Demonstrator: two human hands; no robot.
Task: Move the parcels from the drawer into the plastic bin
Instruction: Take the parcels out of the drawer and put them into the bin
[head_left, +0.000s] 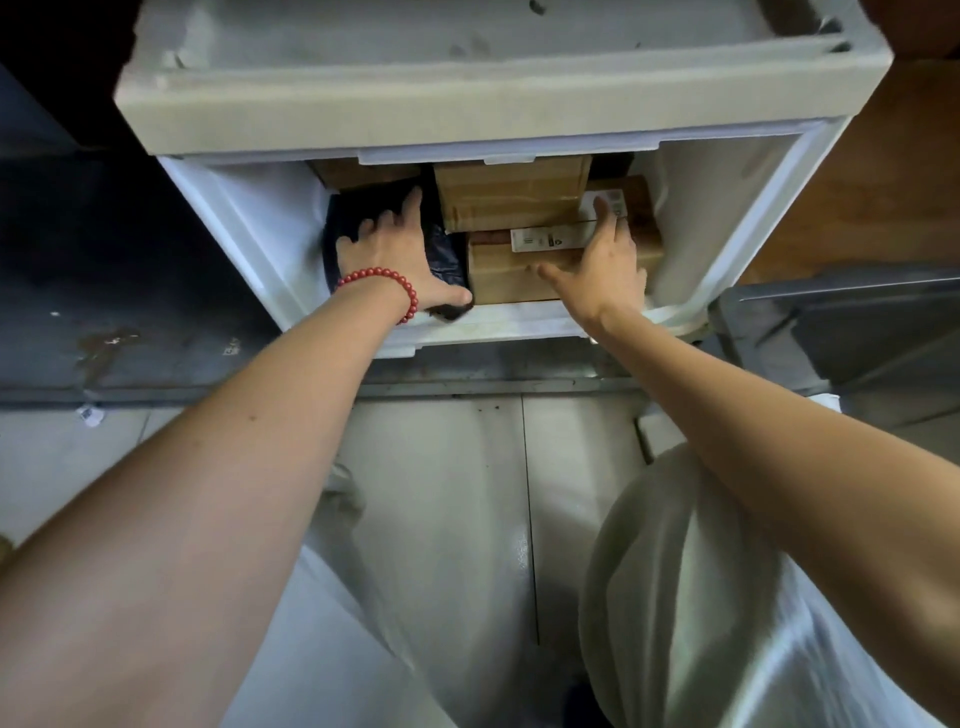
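Drawer (244, 234) open, parcels inside. Left hand (395, 254) lies spread flat on dark plastic parcel (445, 254) at 9 o'clock. Right hand (605, 265), fingers straight, rests on cardboard box (504, 273) at 3 o'clock. White label (550, 240) print illegible.

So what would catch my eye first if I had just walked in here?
Two bare arms reach into an open white drawer at the top middle, packed with parcels. The left hand, with a red bead bracelet at its wrist, lies spread on a dark plastic-wrapped parcel. The right hand rests on a brown cardboard box with a white label.
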